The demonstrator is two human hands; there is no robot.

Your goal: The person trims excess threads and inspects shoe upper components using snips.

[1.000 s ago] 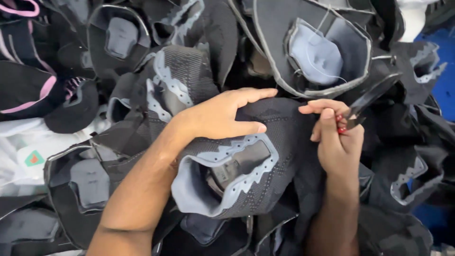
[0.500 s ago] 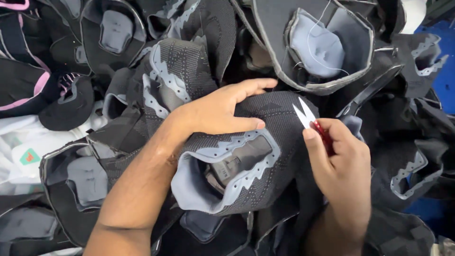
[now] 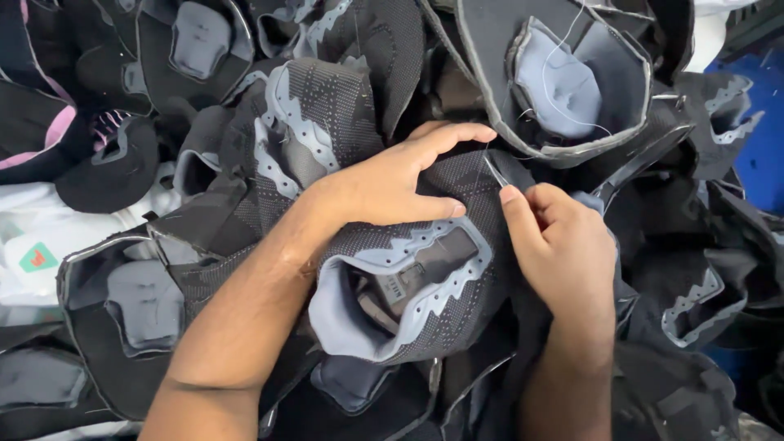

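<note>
A black knit shoe upper [image 3: 425,278] with grey-blue trim and lining lies on top of a heap of similar uppers, its opening facing me. My left hand [image 3: 392,184] lies flat across its top, fingers spread and thumb pressed along the knit. My right hand [image 3: 563,245] is closed around small thread snips [image 3: 496,173], whose metal tips touch the upper's far edge just below my left fingertips. The snips' handle is hidden inside my fist.
Several black and grey shoe uppers are piled all around, one large one [image 3: 563,82] with a loose thread just beyond my hands. A pink-trimmed piece [image 3: 49,139] and white fabric [image 3: 49,237] sit at the left. A blue surface [image 3: 763,131] shows at the right.
My right hand has turned and moved left, bringing the snips' tips down onto the upper's edge. My left hand has stayed pressed on the upper.
</note>
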